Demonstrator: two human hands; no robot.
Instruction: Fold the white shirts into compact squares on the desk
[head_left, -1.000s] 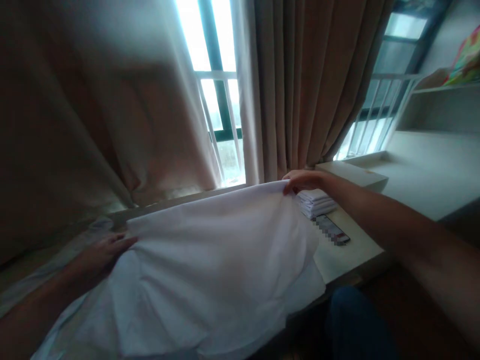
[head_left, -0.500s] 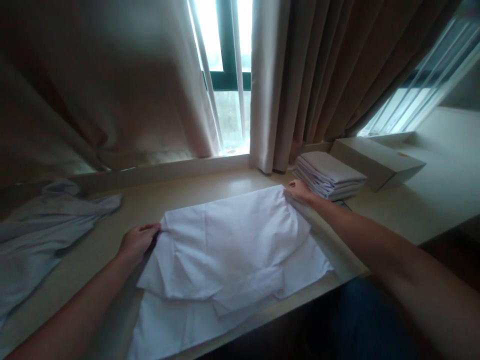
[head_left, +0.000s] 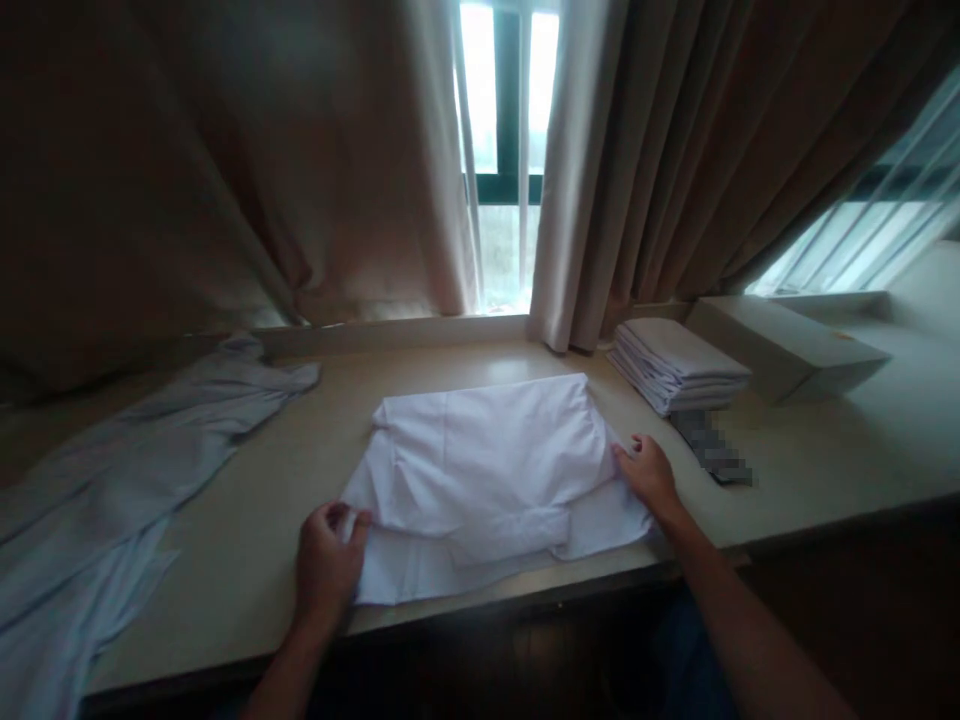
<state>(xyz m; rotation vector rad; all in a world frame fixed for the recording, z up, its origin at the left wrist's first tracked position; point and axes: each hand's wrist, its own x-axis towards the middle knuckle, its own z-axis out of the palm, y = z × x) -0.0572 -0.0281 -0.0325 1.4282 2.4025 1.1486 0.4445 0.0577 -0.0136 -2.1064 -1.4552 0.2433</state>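
Observation:
A white cloth point(head_left: 487, 470) lies partly folded on the beige tabletop point(head_left: 262, 530), its near layer reaching the front edge. My left hand point(head_left: 326, 560) pinches the cloth's near left corner between thumb and fingers. My right hand point(head_left: 649, 475) rests on the cloth's right edge, fingers curled over the fabric.
A stack of folded white cloths point(head_left: 675, 365) sits at the back right, beside a pale flat box point(head_left: 784, 340). A small dark object point(head_left: 712, 450) lies in front of the stack. A crumpled pale blue garment point(head_left: 112, 470) spreads over the left. Brown curtains point(head_left: 675, 150) hang behind.
The cloth has been laid down flat on the table. Both hands have slid from its far corners toward its near side, and the view has tilted down.

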